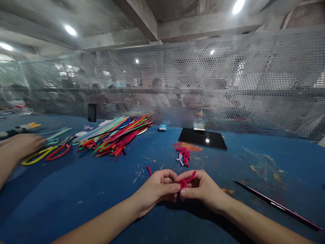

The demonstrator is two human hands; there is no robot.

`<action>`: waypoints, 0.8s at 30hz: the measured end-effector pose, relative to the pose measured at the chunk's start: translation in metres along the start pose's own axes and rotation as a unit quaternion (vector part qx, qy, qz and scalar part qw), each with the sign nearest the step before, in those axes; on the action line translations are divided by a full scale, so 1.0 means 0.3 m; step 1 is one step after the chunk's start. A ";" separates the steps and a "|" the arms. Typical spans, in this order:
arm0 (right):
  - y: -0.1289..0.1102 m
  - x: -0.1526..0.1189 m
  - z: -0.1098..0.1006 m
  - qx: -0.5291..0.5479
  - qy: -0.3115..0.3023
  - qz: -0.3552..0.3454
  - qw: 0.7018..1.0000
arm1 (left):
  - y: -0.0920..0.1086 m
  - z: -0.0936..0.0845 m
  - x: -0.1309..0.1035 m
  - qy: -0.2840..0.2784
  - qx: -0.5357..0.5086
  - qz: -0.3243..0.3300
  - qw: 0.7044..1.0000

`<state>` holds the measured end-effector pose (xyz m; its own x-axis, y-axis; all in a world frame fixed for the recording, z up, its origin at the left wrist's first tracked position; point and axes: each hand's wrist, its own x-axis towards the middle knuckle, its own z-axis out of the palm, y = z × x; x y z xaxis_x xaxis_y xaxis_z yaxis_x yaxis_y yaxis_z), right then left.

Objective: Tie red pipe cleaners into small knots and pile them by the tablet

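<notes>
Between my two hands, just above the blue table, is a dark pink pipe cleaner bent into a small loop, with one end sticking up to the right. My left hand pinches it from the left with thumb and fingers. From the other side, my right hand closes on the same loop with thumb and forefinger. Another pink end shows behind my left hand; I cannot tell whether it joins the loop. Beyond my hands lies a small pile of bent pink pipe cleaner pieces with a pale lilac piece.
A heap of colourful pipe cleaners lies left of centre. Near it are red-handled scissors, yellow-handled scissors and another person's hand. A black tablet and a thin dark stick lie right. A perforated metal screen stands behind.
</notes>
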<state>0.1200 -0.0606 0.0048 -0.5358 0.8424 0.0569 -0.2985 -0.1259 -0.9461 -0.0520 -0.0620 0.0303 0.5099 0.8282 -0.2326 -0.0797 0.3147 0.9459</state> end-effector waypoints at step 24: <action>-0.031 0.002 -0.028 -0.174 0.000 -0.028 0.984 | 0.013 -0.028 0.003 -0.009 0.089 -0.033 0.995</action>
<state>0.1292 -0.0543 0.0111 -0.5259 0.8432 0.1120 -0.0394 0.1074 -0.9934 -0.0591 -0.0563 0.0318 0.5239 0.7995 -0.2939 0.1072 0.2804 0.9539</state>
